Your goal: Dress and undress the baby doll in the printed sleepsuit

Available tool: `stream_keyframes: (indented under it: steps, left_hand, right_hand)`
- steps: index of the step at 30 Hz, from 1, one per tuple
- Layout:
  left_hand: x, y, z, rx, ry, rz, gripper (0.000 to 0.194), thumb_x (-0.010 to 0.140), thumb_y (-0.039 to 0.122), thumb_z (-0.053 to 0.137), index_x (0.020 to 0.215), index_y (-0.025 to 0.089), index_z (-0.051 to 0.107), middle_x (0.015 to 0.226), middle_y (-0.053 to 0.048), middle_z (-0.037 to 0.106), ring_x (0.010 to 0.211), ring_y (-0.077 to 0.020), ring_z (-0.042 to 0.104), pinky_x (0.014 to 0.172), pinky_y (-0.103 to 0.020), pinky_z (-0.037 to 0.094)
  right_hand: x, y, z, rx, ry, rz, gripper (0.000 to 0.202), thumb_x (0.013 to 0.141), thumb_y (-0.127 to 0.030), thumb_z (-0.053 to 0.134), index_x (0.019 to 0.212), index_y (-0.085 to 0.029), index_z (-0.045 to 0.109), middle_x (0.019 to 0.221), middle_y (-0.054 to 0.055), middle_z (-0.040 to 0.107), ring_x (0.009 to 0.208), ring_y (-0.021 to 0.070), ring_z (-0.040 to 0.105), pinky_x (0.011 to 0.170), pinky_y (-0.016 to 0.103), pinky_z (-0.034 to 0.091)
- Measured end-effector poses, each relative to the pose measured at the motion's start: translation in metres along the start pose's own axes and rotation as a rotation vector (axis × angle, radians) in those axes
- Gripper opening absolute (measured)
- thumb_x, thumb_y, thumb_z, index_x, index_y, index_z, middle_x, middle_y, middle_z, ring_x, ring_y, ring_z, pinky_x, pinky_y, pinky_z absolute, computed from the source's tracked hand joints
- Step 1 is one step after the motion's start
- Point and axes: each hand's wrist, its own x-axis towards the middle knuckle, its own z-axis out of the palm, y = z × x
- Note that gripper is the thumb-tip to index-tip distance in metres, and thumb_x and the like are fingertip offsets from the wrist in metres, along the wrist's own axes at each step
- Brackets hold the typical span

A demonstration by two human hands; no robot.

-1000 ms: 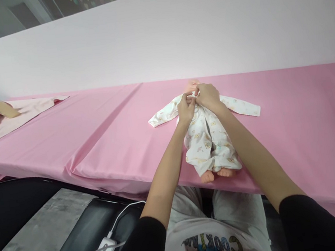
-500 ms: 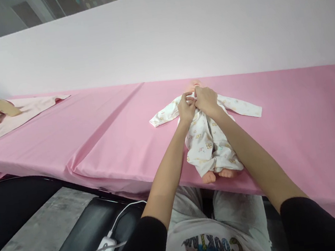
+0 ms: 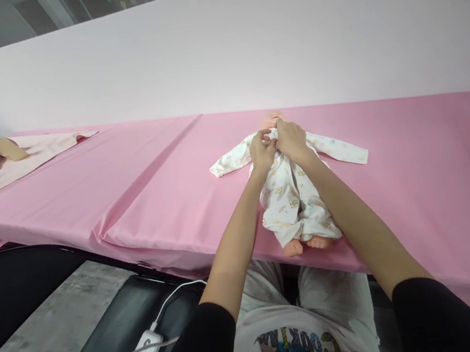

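fabric, thin and white with small coloured prints, makes up the garment (image 3: 281, 207) on a doll (image 3: 273, 117) lying on the pink table cover (image 3: 167, 191) in front of the person. its legs are baggy and wrinkled, its sleeves flat and smooth; the doll's feet (image 3: 293, 247), rounded and plastic-looking, show below the cuffs. the cover is smooth, with a long raised crease to the left.

the doll points head toward the white wall (image 3: 217, 50) and feet toward the person, its long axis running almost straight away from them. the sleeves spread out to either side, angled slightly down.

both hands meet at the neckline: the left hand (image 3: 263, 151) with curled fingers, the right hand (image 3: 291, 138) bunched just beside it. their fingertips nearly touch; i cannot tell whether either pinches the cloth.

the feet lie near the table's front edge, the head nearer the wall. pink cover stretches past both sleeves, on the left as far as a pale mat (image 3: 46, 154) with a bottle (image 3: 4, 147).
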Motion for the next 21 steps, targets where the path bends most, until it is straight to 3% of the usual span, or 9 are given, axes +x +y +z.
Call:
stream_keyframes:
  steps: [5,8,16,19,21]
  left_hand:
    - [0.001,-0.002,0.000,0.033,-0.001,-0.001,0.020,0.076,0.022,0.060,0.096,0.021,0.059,0.090,-0.002,0.062,0.075,-0.0136,0.062,0.079,-0.028,0.046]
    - [0.002,-0.002,-0.001,0.022,-0.010,-0.011,0.021,0.076,0.023,0.061,0.097,0.020,0.060,0.088,-0.001,0.062,0.074,-0.0138,0.063,0.078,-0.028,0.046]
    - [0.001,0.002,-0.002,-0.059,0.034,-0.054,0.022,0.072,0.016,0.064,0.094,0.020,0.060,0.076,0.003,0.060,0.066,-0.0101,0.062,0.072,-0.023,0.046]
    - [0.001,0.001,-0.001,-0.085,0.072,-0.055,0.024,0.070,0.015,0.066,0.093,0.020,0.061,0.073,0.003,0.057,0.064,-0.0092,0.061,0.069,-0.022,0.046]
    - [0.001,0.000,0.000,-0.092,0.083,-0.060,0.024,0.070,0.014,0.066,0.092,0.020,0.061,0.072,0.004,0.054,0.062,-0.0083,0.059,0.067,-0.021,0.045]
  right_hand:
    - [0.006,0.011,0.004,0.056,0.008,0.016,0.056,0.076,-0.013,0.058,0.131,-0.014,0.042,0.114,0.016,0.059,0.106,0.0327,0.055,0.083,0.038,0.043]
    - [0.006,0.012,0.003,0.042,0.011,-0.003,0.053,0.076,-0.012,0.056,0.128,-0.013,0.045,0.111,0.016,0.060,0.105,0.0325,0.056,0.082,0.037,0.043]
    - [0.009,0.014,0.006,0.066,0.061,-0.116,0.039,0.069,-0.010,0.061,0.107,-0.015,0.056,0.089,0.009,0.063,0.091,0.0276,0.059,0.077,0.036,0.045]
    - [0.017,0.025,0.010,0.224,0.085,-0.083,0.032,0.061,-0.012,0.066,0.092,-0.016,0.062,0.079,0.004,0.063,0.082,0.0226,0.059,0.073,0.033,0.046]
    - [0.021,0.032,0.013,0.412,0.035,-0.005,0.026,0.056,-0.012,0.068,0.081,-0.015,0.064,0.068,0.001,0.061,0.068,0.0175,0.058,0.065,0.029,0.047]
